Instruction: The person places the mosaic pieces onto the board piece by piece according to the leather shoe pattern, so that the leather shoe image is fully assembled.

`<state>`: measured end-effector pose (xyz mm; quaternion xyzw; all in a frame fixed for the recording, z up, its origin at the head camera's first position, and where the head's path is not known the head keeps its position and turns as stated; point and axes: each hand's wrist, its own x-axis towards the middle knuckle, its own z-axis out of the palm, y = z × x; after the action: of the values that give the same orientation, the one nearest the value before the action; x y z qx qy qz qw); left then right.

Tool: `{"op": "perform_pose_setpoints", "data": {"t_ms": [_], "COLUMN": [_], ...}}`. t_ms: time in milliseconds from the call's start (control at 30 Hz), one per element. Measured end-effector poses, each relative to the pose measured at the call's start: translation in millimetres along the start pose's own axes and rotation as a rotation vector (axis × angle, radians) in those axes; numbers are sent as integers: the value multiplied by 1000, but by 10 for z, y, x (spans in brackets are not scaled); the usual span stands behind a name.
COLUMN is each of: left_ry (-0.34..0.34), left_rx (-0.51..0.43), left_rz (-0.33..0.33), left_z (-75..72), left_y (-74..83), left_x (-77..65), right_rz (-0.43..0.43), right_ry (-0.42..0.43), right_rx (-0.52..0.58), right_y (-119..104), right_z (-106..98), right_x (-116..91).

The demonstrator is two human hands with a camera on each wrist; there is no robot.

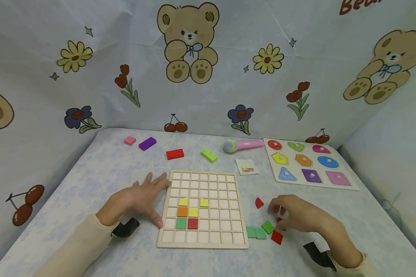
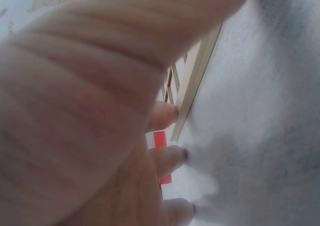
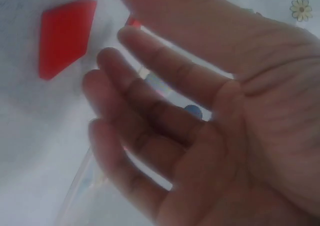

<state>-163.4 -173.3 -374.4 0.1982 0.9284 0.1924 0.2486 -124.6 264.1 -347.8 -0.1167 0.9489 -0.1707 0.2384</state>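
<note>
The left hand (image 1: 142, 200) is spread wide against the left edge of the wooden grid board (image 1: 215, 225), mid-table. Over on the right, the right hand (image 1: 301, 216) has fingers loosely bent, thumb apart, just beside a red square tile (image 1: 277, 237) and a bright green tile (image 1: 268, 227).

White card (image 1: 247, 167) with illegible markings

The head view was bright and fairly sharp. Both wrist views looked hazy. The left hand (image 1: 145, 197) cast soft shadows.
</note>
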Motion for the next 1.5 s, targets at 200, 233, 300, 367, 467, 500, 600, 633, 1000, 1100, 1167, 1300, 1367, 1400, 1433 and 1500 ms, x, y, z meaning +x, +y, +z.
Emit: {"op": "perform_pose_setpoints", "data": {"t_ms": [200,233,300,367,467,500,600,633,1000,1100,1167,1300,1367,1400,1433,1500], "left_ry": [2,1,2,4,6,6,5,6,9,15,18,18,18,17,17,16], "left_rx": [-19,-22,-23,-21,-16,-16,-16,-15,-14,-11,-12,-13,-10,-8,-5,-1], "left_rz": [12,12,14,17,17,17,15,14,-1,-3,-3,-3,-4,-4,-5,-8], "left_z": [10,14,22,30,40,43,49,50,54,54,53,43,35,30,25,18], "left_y": [10,13,17,19,15,13,12,14,18,15,15,15,14,12,11,4], "left_x": [3,3,6,6,10,12,15,14,8,6,-1,-16,-20,-19,-18,-14], "right_rz": [50,55,69,76,69,67,79,82,49,35,25,4,-7,-11,-17,-45], "right_ry": [-29,-35,-42,-49,-51,-50,-44,-41,-10,-6,-6,6,27,40,52,73], "right_rx": [11,12,14,21,12,6,-18,-28,-62,-73,-79,-85,-86,-86,-87,-88], "right_y": [73,82,98,111,136,147,182,192,188,160,141,100,73,54,34,-20], "right_z": [-31,-33,-34,-31,-27,-27,-36,-41,-15,-10,-10,-20,-32,-39,-46,-61], "right_x": [11,10,4,-1,-3,-1,-2,-4,34,54,65,77,76,75,77,77]}}
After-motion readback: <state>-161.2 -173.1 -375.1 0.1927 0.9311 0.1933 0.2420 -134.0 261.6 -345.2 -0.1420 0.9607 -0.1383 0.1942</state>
